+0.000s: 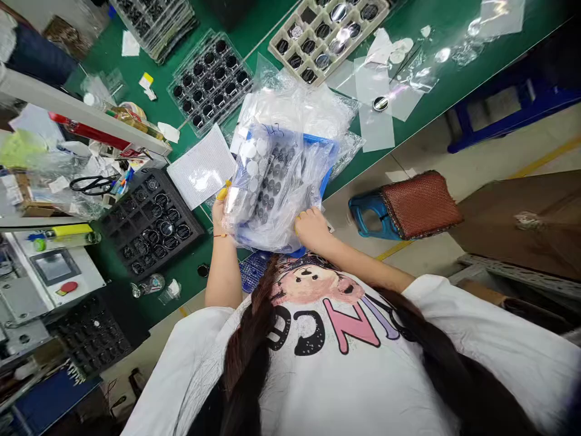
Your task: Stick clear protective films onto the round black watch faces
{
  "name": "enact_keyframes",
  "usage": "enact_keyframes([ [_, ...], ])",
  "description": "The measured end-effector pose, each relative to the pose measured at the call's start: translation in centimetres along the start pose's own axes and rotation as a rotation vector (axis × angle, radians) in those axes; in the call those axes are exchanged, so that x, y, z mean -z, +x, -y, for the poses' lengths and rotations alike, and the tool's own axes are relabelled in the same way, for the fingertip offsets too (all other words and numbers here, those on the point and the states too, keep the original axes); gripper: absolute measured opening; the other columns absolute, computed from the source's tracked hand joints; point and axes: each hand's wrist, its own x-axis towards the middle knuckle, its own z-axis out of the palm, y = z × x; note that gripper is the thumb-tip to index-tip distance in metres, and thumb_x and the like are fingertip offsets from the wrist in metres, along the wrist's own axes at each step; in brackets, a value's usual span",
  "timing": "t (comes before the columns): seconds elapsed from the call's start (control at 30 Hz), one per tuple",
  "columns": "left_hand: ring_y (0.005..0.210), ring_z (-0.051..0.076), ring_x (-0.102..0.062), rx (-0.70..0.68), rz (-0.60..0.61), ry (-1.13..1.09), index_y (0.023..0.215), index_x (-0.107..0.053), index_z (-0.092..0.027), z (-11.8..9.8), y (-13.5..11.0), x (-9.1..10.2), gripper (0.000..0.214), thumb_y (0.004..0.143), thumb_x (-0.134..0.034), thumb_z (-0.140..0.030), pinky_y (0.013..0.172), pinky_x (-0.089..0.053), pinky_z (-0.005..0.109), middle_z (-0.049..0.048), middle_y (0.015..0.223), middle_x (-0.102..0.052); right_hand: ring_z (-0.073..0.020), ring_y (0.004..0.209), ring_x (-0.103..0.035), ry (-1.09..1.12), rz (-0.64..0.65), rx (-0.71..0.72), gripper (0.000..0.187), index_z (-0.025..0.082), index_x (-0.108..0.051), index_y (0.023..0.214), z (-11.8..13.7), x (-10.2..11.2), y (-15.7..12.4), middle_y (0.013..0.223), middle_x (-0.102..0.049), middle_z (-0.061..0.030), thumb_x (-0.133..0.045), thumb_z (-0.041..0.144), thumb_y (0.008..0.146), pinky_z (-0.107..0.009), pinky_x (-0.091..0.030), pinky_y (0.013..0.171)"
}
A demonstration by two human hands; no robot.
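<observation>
Clear plastic bag (272, 194) of round parts sits at the green workbench's (454, 60) front edge, and I'm clasping its sides, fingers curled, with my left hand (221, 218) and right hand (313, 229). A black tray (152, 224) lies just left, a white sheet (202, 166) touching the bag.

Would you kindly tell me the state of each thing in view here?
Clear plastic bag: held up, tray of round parts inside
Left hand: gripping bag, yellow finger cot on thumb
Right hand: gripping bag
Black tray: lying flat, pockets filled
Scissors: closed
</observation>
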Motion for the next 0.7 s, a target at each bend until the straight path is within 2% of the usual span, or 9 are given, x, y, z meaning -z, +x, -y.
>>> enact_keyframes([
  [0.07, 0.099, 0.016, -0.076, -0.009, -0.009, 0.01, 0.099, -0.075, -0.019, 0.2, 0.0, -0.1, 0.031, 0.103, -0.045, -0.027, 0.105, -0.057, 0.033, 0.0024, 0.095, -0.081, -0.0216, 0.112, -0.067, 0.003, -0.049, -0.063, 0.029, 0.009, -0.066, 0.12, -0.6, 0.3, -0.2, 0.121, -0.068, -0.0133, -0.059, 0.031, 0.102, -0.043, -0.056, 0.101],
  [0.13, 0.102, 0.017, -0.076, -0.022, -0.018, 0.025, 0.098, -0.076, -0.02, 0.4, 0.1, -0.2, 0.033, 0.102, -0.043, -0.026, 0.106, -0.057, 0.03, 0.0026, 0.094, -0.081, -0.0244, 0.118, -0.065, -0.001, -0.102, -0.089, 0.033, 0.006, -0.065, 0.124, -1.0, 0.7, -0.4, 0.127, -0.066, -0.0183, -0.047, 0.026, 0.106, -0.044, -0.053, 0.105],
  [0.2, 0.104, 0.017, -0.076, -0.041, -0.025, 0.044, 0.099, -0.076, -0.019, 0.5, 0.0, -0.2, 0.032, 0.1, -0.044, -0.024, 0.105, -0.057, 0.029, 0.0033, 0.096, -0.081, -0.0286, 0.135, -0.055, -0.01, -0.172, -0.092, 0.046, 0.005, -0.059, 0.138, -1.3, 1.2, -0.6, 0.143, -0.057, -0.0235, -0.03, 0.024, 0.108, -0.047, -0.045, 0.115],
  [0.23, 0.105, 0.017, -0.076, -0.048, -0.027, 0.056, 0.1, -0.076, -0.019, 0.5, 0.0, -0.2, 0.031, 0.099, -0.045, -0.024, 0.105, -0.057, 0.028, 0.0036, 0.097, -0.082, -0.0292, 0.142, -0.048, -0.017, -0.188, -0.059, 0.048, 0.007, -0.058, 0.141, -1.4, 1.3, -0.6, 0.149, -0.053, -0.0217, -0.027, 0.026, 0.109, -0.048, -0.039, 0.121],
  [0.3, 0.108, 0.018, -0.076, -0.061, -0.027, 0.086, 0.104, -0.075, -0.019, 0.5, 0.0, -0.1, 0.027, 0.098, -0.049, -0.025, 0.105, -0.057, 0.028, 0.0042, 0.101, -0.081, -0.0286, 0.141, -0.049, -0.033, -0.159, 0.031, 0.041, 0.013, -0.066, 0.132, -1.3, 1.5, -0.2, 0.14, -0.062, -0.0166, -0.038, 0.029, 0.107, -0.047, -0.034, 0.124],
  [0.37, 0.113, 0.019, -0.074, -0.074, -0.028, 0.128, 0.107, -0.075, -0.02, 0.5, 0.0, 0.1, 0.025, 0.095, -0.054, -0.028, 0.106, -0.057, 0.029, 0.0047, 0.105, -0.081, -0.0266, 0.122, -0.064, -0.058, -0.075, 0.064, 0.025, 0.012, -0.075, 0.109, -1.0, 1.4, 0.7, 0.113, -0.073, -0.0141, -0.053, 0.024, 0.102, -0.048, -0.042, 0.118],
  [0.43, 0.119, 0.022, -0.072, -0.09, -0.031, 0.185, 0.105, -0.075, -0.021, 0.4, 0.1, 0.2, 0.023, 0.093, -0.058, -0.031, 0.106, -0.058, 0.031, 0.0052, 0.106, -0.08, -0.0223, 0.106, -0.069, -0.086, -0.009, 0.026, 0.019, 0.011, -0.073, 0.102, -0.5, 1.3, 2.1, 0.102, -0.073, -0.0107, -0.062, 0.026, 0.099, -0.047, -0.051, 0.107],
  [0.57, 0.125, 0.024, -0.068, -0.14, -0.042, 0.339, 0.101, -0.075, -0.021, 0.6, 0.1, 0.4, 0.024, 0.093, -0.058, -0.037, 0.104, -0.059, 0.035, 0.0066, 0.109, -0.079, -0.0202, 0.112, -0.067, -0.094, -0.018, -0.004, 0.035, 0.015, -0.065, 0.123, 1.4, 1.6, 5.2, 0.125, -0.067, -0.0093, -0.064, 0.04, 0.099, -0.044, -0.057, 0.099],
  [0.7, 0.115, 0.023, -0.069, -0.24, -0.069, 0.551, 0.114, -0.071, -0.023, 0.0, -0.8, -0.5, 0.034, 0.084, -0.072, -0.041, 0.102, -0.056, 0.034, 0.0051, 0.106, -0.075, -0.0252, 0.129, -0.059, -0.021, -0.132, 0.123, 0.029, 0.014, -0.065, 0.127, 3.8, 2.6, 6.8, 0.133, -0.064, -0.0124, -0.055, 0.028, 0.103, -0.049, -0.048, 0.112],
])
